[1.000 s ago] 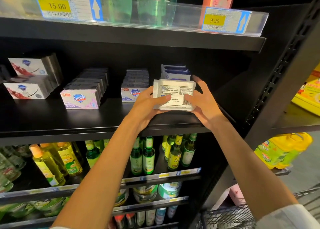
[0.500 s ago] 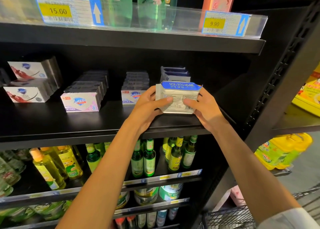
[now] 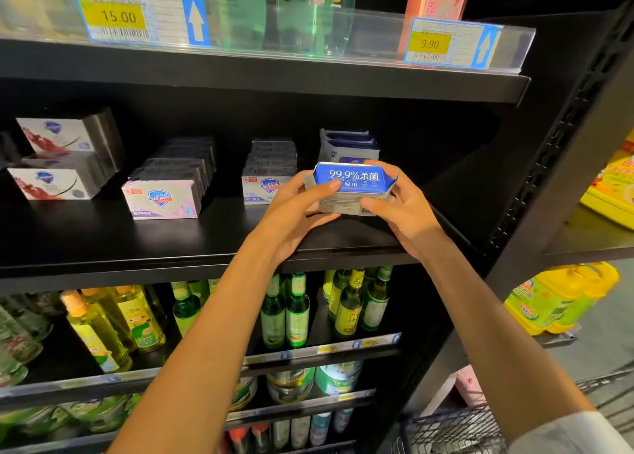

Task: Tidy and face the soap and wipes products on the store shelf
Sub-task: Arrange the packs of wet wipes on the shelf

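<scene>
A blue and white wipes pack (image 3: 355,182) is held just above the black middle shelf (image 3: 144,244), tilted so its blue printed face points up and toward me. My left hand (image 3: 298,206) grips its left end, thumb across the front. My right hand (image 3: 398,203) grips the right end. Behind it stand more wipes packs (image 3: 348,144) in a row. To the left sit rows of soap boxes: a white row (image 3: 269,172), a pink-and-white row (image 3: 171,189) and two stacked boxes with red print (image 3: 58,158).
The upper shelf edge (image 3: 274,79) carries price tags (image 3: 137,14) and green bottles (image 3: 308,11). Green and yellow bottles (image 3: 288,313) fill the shelf below. A wire basket (image 3: 453,433) sits at the bottom right. Yellow jugs (image 3: 555,299) stand on the neighbouring rack.
Both hands have turned the wipes pack: its white printed back faced me before, now the blue front face shows on top. The pack also sank slightly toward the shelf.
</scene>
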A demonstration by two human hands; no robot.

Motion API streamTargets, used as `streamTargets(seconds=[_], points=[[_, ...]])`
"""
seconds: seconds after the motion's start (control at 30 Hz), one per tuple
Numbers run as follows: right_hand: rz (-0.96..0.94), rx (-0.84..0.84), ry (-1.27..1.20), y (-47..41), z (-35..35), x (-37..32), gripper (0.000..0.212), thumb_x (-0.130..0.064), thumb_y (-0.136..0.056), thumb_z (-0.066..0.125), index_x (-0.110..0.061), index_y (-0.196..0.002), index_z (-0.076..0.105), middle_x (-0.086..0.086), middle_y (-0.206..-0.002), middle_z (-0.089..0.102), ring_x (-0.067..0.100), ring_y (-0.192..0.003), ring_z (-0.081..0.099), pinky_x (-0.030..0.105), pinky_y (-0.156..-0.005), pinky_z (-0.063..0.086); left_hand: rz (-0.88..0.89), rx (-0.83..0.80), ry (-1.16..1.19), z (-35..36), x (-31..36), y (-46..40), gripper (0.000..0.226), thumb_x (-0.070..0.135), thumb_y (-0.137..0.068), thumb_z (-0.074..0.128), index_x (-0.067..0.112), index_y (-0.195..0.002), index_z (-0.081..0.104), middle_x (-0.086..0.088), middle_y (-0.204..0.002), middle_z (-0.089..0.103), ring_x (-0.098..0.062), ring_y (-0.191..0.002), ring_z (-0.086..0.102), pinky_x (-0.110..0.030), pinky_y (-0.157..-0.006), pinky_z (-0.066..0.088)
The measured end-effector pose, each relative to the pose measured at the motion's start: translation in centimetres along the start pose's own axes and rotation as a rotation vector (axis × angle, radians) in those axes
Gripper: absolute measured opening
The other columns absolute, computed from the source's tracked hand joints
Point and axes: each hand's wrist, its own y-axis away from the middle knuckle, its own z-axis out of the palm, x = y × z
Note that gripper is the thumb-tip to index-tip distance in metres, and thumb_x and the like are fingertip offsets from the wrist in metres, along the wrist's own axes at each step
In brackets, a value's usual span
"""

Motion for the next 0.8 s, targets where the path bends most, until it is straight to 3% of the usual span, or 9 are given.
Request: streamTargets(seconds=[0.17, 0.27, 0.4, 0.57, 0.7, 0.8], points=[[0.079, 0.012, -0.019, -0.47, 0.4, -0.18, 0.071, -0.053, -0.083, 0.075, -0.032, -0.145, 0.047, 0.003, -0.143, 0.058, 0.022, -0.132, 0.06, 0.045, -0.097, 0.06, 0.104, 0.063, -0.054, -0.06, -0.09, -0.08, 0.046, 0.019, -0.092, 0.08, 0.007, -0.131, 0.06, -0.011, -0.126, 0.072, -0.024, -0.12, 0.07, -0.048, -0.105, 0.056], [0.099, -0.013, -0.088, -0.53, 0.38, -0.16, 0.056, -0.051, -0.094, 0.068, -0.028, -0.14, 0.048, 0.006, -0.138, 0.064, 0.026, -0.125, 0.067, 0.047, -0.099, 0.059, 0.144, 0.099, -0.063, -0.13, -0.18, -0.2, 0.046, 0.017, -0.091, 0.081, 0.007, -0.13, 0.059, -0.011, -0.127, 0.071, -0.023, -0.119, 0.07, -0.046, -0.105, 0.056], [0.136, 0.0, -0.129, -0.42, 0.39, -0.21, 0.055, -0.043, -0.089, 0.065, -0.023, -0.138, 0.051, 0.012, -0.133, 0.066, 0.033, -0.112, 0.073, 0.044, -0.096, 0.06, 0.153, 0.068, -0.084, -0.19, -0.31, -0.25, 0.045, 0.015, -0.091, 0.079, 0.009, -0.131, 0.059, -0.011, -0.129, 0.069, -0.023, -0.123, 0.068, -0.043, -0.103, 0.057], [0.101, 0.027, -0.148, -0.2, 0.2, 0.01, 0.055, -0.034, -0.089, 0.069, -0.015, -0.139, 0.055, 0.009, -0.135, 0.064, 0.026, -0.125, 0.066, 0.036, -0.09, 0.063, 0.137, -0.006, -0.081, -0.26, -0.45, -0.16, 0.046, 0.01, -0.093, 0.076, 0.01, -0.136, 0.058, -0.012, -0.133, 0.065, -0.024, -0.13, 0.063, -0.042, -0.103, 0.057], [0.073, 0.049, -0.121, -0.13, 0.07, 0.19, 0.048, -0.031, -0.088, 0.072, -0.022, -0.133, 0.059, 0.003, -0.133, 0.065, 0.02, -0.131, 0.061, 0.033, -0.089, 0.062, 0.066, 0.04, -0.018, 0.11, -0.29, -0.24, 0.049, 0.033, -0.092, 0.074, 0.016, -0.135, 0.057, -0.008, -0.129, 0.068, -0.021, -0.123, 0.067, -0.044, -0.104, 0.057], [0.064, 0.057, -0.083, 0.0, 0.03, 0.12, 0.048, -0.03, -0.087, 0.074, -0.026, -0.133, 0.06, -0.005, -0.128, 0.067, 0.014, -0.129, 0.062, 0.03, -0.087, 0.062, -0.014, 0.082, 0.055, 0.37, -0.16, -0.31, 0.044, 0.049, -0.092, 0.07, 0.019, -0.121, 0.057, -0.008, -0.123, 0.072, -0.021, -0.117, 0.071, -0.048, -0.104, 0.057]])
